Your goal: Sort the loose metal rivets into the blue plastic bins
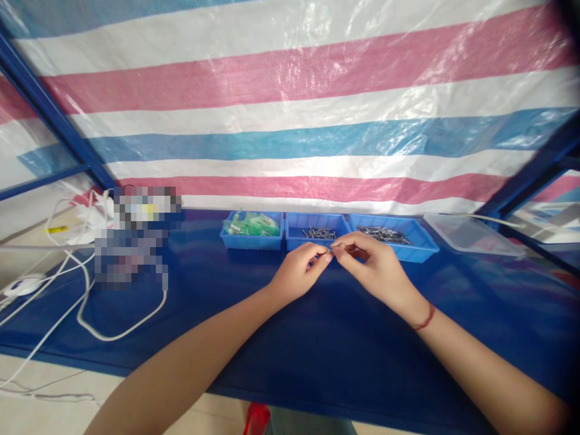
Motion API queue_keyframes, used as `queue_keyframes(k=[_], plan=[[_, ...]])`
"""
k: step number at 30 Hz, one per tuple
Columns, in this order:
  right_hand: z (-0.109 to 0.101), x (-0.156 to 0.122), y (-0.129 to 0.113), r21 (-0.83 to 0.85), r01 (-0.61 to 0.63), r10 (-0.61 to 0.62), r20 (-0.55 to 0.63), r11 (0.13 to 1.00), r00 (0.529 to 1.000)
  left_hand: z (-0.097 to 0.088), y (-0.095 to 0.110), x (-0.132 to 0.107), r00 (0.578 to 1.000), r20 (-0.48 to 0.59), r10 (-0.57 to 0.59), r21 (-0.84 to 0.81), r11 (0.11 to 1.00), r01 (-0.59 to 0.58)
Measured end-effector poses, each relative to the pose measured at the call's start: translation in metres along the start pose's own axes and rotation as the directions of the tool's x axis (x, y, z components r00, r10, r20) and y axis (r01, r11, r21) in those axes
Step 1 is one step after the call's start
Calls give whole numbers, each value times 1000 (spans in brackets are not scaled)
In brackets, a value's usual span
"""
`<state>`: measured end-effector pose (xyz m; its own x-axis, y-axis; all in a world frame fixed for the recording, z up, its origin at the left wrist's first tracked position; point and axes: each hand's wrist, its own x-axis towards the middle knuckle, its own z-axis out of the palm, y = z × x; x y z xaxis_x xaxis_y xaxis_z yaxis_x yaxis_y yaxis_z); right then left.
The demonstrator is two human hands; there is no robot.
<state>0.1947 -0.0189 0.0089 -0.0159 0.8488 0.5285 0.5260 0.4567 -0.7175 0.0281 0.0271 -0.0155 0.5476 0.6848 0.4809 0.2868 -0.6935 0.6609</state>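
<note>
My left hand (299, 269) and my right hand (374, 266) meet above the blue table cover (317, 338), just in front of the middle blue tray (317, 232). Both hands are closed in a pinch, fingertips touching, around a small metal part (329, 254) that is too small to name. The middle tray holds a few small metal pieces. The right blue tray (399, 238) holds several more metal pieces. The left blue tray (251, 232) holds green parts in clear bags. A red string is tied round my right wrist.
A clear plastic tray (471, 235) lies to the right of the blue trays. White cables (86, 302) loop over the left part of the table beside a blurred patch. A striped tarp hangs behind, framed by blue metal bars.
</note>
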Motion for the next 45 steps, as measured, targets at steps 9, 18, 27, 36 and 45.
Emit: queue_keyframes(k=[9,18,27,36,45], plan=[[-26,14,12,-325,98,-114,-33,941,993,-4,-2,1,992,-95,-78,20,997,81],[-62,25,57,-674,-163,-72,-306,721,949,-8,-4,0,996,80,29,203,978,-44],[-44,21,47,-669,11,-47,-36,743,998,-12,-5,2,989,147,36,495,863,-105],[-2,-1,3,-630,195,88,389,752,917,-6,-10,1,978,201,-62,634,769,-81],[14,-5,13,-680,125,194,373,723,907,-6,-9,2,973,211,-95,633,771,-62]])
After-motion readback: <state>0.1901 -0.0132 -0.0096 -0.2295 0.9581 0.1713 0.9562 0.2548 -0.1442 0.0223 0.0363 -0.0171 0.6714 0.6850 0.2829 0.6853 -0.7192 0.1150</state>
